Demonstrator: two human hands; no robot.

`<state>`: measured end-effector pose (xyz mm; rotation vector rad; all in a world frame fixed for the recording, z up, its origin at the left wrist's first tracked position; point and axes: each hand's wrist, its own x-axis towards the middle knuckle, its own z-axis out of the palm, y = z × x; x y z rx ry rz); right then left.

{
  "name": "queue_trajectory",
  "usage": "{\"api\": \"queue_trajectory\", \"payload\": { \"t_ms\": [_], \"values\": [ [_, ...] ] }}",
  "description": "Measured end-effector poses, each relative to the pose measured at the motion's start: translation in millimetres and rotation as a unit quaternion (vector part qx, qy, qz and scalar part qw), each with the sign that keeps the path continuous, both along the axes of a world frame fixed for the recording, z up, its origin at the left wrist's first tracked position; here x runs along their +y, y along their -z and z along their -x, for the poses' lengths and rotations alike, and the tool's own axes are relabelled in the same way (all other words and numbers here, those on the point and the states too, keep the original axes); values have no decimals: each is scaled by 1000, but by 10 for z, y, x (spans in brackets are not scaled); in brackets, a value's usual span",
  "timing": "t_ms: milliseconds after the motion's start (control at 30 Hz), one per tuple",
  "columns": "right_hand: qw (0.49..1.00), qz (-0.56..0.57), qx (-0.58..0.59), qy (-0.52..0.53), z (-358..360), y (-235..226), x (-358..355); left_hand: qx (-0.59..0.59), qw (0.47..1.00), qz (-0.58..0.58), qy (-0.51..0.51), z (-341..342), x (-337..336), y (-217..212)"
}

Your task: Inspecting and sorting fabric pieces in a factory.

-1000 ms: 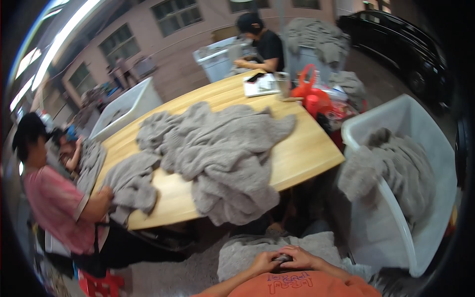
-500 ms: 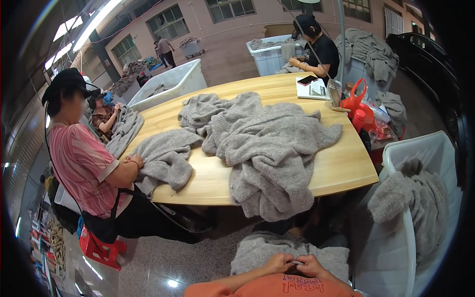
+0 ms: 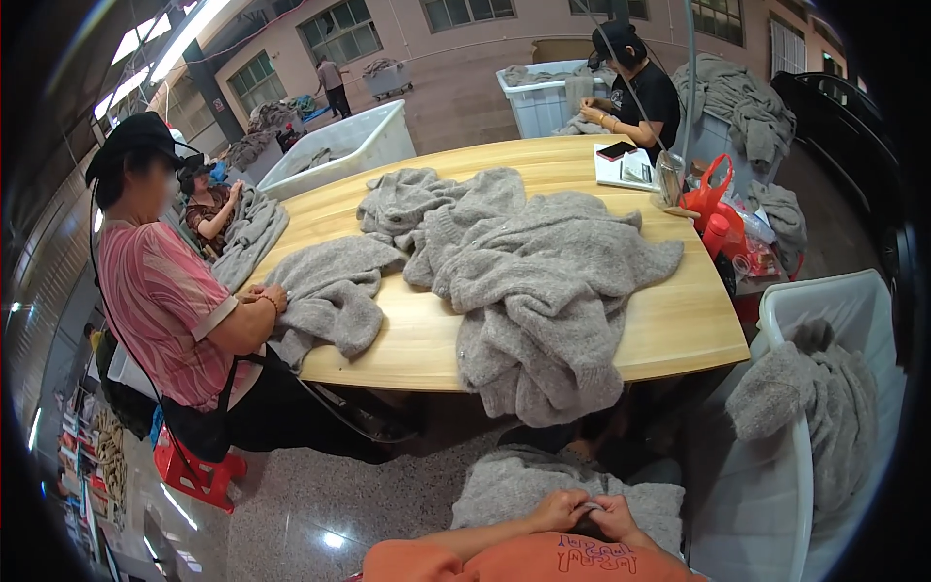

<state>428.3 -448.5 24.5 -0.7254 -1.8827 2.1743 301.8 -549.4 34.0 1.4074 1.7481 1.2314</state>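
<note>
Grey knitted garment (image 3: pixel 529 485): lies on the person's lap at the lower edge, just under both hands, spreading away from them toward the table
Left hand (image 3: pixel 558 506): fingers curled, pinching a small fold of the knit at its near edge
Right hand (image 3: pixel 611 514): touching the left, fingers bent onto the same fold; what sits between them is too small to tell
Which way: garment's long axis runs left to right across the lap; both hands equally near, meeting at its middle
White bin (image 3: pixel 790 320): to the right, grey knitwear hung over its rim
Wooden table (image 3: pixel 679 330): ahead, heaped with grey sweaters (image 3: pixel 543 281)
Seated person in pink striped shirt (image 3: pixel 165 301): at the table's left, hands on a grey sweater
Far end: another person at the table, more bins behind
</note>
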Motion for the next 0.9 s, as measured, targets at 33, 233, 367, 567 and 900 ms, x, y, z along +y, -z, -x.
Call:
{"api": "queue_trajectory", "payload": {
  "t_ms": [33,233,367,567,900],
  "values": [
    [1000,0,1,-1,-17,5,16,-10,999,34,-8,-7,29,-11],
    [996,-33,7,79,-46,-28,-16,-15,998,57,-5,8,18,-34],
    [1000,-17,1,22,-26,-176,92,2,1000,19,7,14,112,-79],
    [1000,-13,-27,-8,-70,-18,58,-29,996,75,-49,-33,24,38],
    [996,-91,-15,-7,-122,-19,110,66,986,154,-4,-52,103,-16]
  ]
}}
